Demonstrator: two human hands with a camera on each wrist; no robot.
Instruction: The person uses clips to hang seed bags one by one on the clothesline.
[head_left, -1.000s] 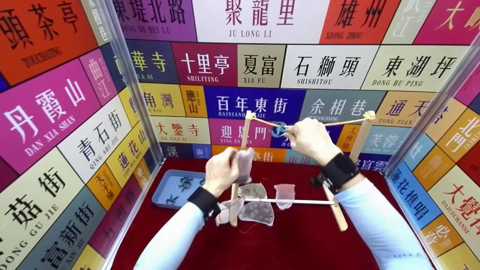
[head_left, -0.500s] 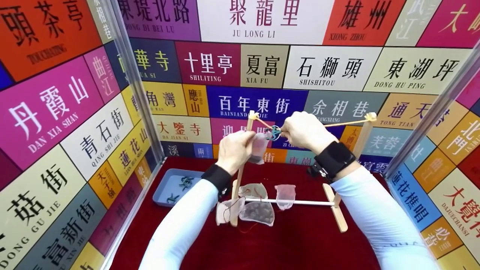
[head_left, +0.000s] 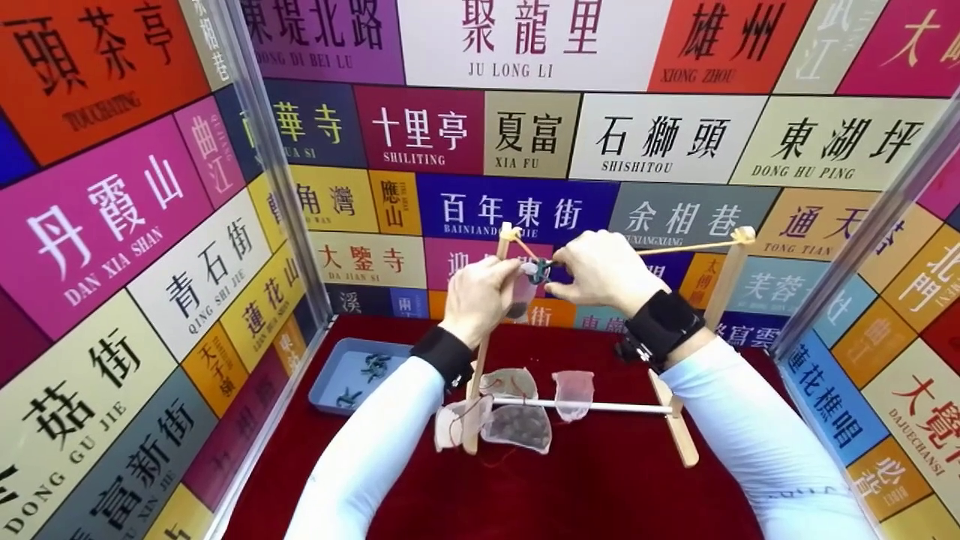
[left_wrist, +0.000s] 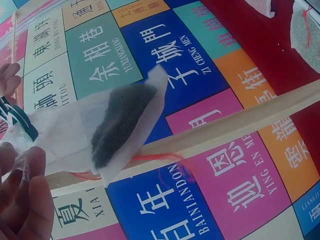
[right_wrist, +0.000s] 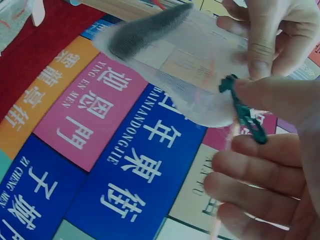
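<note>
My left hand (head_left: 480,296) pinches the top of a white mesh bag (left_wrist: 65,117) that has dark contents in its far end. A red thread trails beside the bag. A small green clip (right_wrist: 245,112) lies at the bag's upper edge, below the cord (head_left: 686,247) strung between two wooden posts. My right hand (head_left: 611,270) is at the clip with thumb and fingers apart. In the right wrist view the thumb (right_wrist: 280,100) overlaps one end of the clip, and the other end lies by the nearly straight fingers (right_wrist: 260,175).
A blue tray (head_left: 319,390) with several green clips stands on the red cloth at left. Several mesh bags (head_left: 517,427) lie around the white crossbar (head_left: 622,406) of the wooden stand. The right post (head_left: 724,289) rises beyond my right forearm. Lettered panels enclose the back and sides.
My left hand has raised the mesh bag up and to the right, to the clip on the cord. My right hand has drawn the clip slightly left and down, and its fingers have spread.
</note>
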